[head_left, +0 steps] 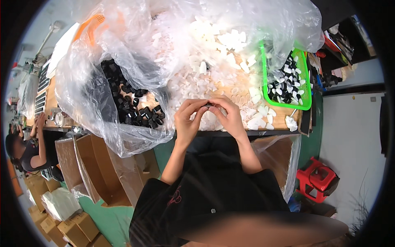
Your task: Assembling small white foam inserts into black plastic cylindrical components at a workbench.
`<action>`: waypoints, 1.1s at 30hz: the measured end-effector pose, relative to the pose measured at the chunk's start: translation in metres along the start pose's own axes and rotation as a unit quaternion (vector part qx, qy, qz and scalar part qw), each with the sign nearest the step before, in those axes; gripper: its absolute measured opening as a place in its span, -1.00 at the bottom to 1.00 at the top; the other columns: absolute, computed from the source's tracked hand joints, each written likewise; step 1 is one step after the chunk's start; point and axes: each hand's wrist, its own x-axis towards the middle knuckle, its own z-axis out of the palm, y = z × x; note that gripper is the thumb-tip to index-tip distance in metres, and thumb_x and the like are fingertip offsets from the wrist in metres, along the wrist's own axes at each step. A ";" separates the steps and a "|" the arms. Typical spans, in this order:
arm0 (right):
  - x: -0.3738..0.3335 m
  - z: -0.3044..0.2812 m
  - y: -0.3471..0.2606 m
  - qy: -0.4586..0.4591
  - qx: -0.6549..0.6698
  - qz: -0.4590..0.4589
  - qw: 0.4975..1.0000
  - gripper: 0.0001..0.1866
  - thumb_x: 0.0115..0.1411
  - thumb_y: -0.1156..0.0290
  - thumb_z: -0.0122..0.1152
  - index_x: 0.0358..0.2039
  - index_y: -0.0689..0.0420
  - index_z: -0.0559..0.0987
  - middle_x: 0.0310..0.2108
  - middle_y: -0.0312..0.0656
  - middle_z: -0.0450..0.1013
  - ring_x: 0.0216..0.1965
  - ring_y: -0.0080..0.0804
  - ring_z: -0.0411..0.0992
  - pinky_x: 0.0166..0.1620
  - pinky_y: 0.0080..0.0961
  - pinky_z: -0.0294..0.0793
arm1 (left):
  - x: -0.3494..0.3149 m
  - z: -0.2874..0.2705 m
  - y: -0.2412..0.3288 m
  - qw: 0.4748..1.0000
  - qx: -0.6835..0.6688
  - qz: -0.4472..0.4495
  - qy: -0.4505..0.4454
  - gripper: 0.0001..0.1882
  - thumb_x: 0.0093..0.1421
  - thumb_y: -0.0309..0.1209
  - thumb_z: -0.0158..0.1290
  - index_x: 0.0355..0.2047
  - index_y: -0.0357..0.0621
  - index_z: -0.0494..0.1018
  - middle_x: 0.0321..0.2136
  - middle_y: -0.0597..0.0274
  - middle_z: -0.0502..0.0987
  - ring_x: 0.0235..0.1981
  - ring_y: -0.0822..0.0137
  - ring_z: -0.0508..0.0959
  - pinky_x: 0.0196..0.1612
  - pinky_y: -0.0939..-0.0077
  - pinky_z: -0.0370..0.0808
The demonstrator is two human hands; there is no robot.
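Over the near edge of the table, my left hand [189, 117] and my right hand [229, 116] meet at the fingertips. Thumbs and forefingers of both pinch a small dark piece [209, 105], mostly covered by the fingers. Just beyond them spreads a heap of small translucent white plastic pieces [193, 84]. To the left, black plastic caps [133, 111] lie in an open clear plastic bag [82, 92]. On the right stands a bright green basket [307, 88] with black and white tongue-shaped parts [288, 84] inside.
Clear plastic sheeting [296, 20] drapes over the back of the table. Open cardboard boxes [103, 164] stand below the table edge at left. A red stool [317, 179] is on the floor at right. Another person [35, 154] works at the far left, near stacked cartons [74, 226].
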 end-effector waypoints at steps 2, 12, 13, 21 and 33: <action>-0.003 0.002 0.005 -0.009 0.009 -0.006 1.000 -0.77 0.13 0.56 0.33 -0.19 0.26 0.55 -0.28 -0.13 0.51 -0.29 -0.38 0.51 -0.23 -0.50 0.48 | -0.004 0.002 -0.003 0.999 0.038 0.027 0.019 -0.85 0.13 -0.65 0.18 -0.26 -0.29 0.61 -0.30 0.10 0.60 -0.33 0.34 0.63 -0.28 0.53 0.58; -0.008 -0.020 0.003 0.151 -0.159 -0.041 0.975 -0.84 0.19 0.59 0.23 -0.19 0.26 0.60 -0.27 -0.14 0.53 -0.26 -0.40 0.50 -0.14 -0.49 0.47 | 0.007 -0.034 0.000 0.967 0.251 0.020 0.040 -0.82 0.16 -0.63 0.12 -0.20 -0.25 0.53 -0.35 0.10 0.55 -0.33 0.19 0.58 -0.23 0.38 0.51; -0.004 -0.037 0.008 0.221 -0.192 -0.060 0.954 -0.85 0.19 0.59 0.24 -0.20 0.24 0.61 -0.28 -0.14 0.53 -0.24 -0.39 0.49 -0.13 -0.49 0.46 | 0.009 -0.052 -0.010 0.943 0.324 0.018 0.069 -0.82 0.16 -0.60 0.12 -0.20 -0.23 0.53 -0.33 0.08 0.53 -0.31 0.10 0.55 -0.21 0.30 0.48; 0.014 -0.143 0.031 0.379 -0.466 -0.095 0.794 -0.82 0.22 0.51 0.23 -0.16 0.21 0.60 -0.13 -0.11 0.51 -0.09 -0.28 0.47 -0.17 -0.47 0.50 | -0.008 -0.120 -0.044 0.839 0.531 0.018 0.119 -0.80 0.06 -0.55 0.20 -0.29 -0.31 0.48 -0.18 0.00 0.44 -0.14 -0.05 0.44 -0.06 0.13 0.39; 0.103 -0.067 0.127 0.177 -0.473 -0.157 0.848 -0.80 0.17 0.62 0.13 -0.19 0.20 0.59 -0.27 -0.08 0.53 -0.25 -0.22 0.46 -0.22 -0.47 0.47 | 0.011 -0.045 -0.001 0.993 -0.078 -0.071 0.052 -0.60 0.20 -0.67 0.13 0.07 -0.33 0.46 -0.23 0.29 0.55 -0.22 0.56 0.51 -0.13 0.71 0.42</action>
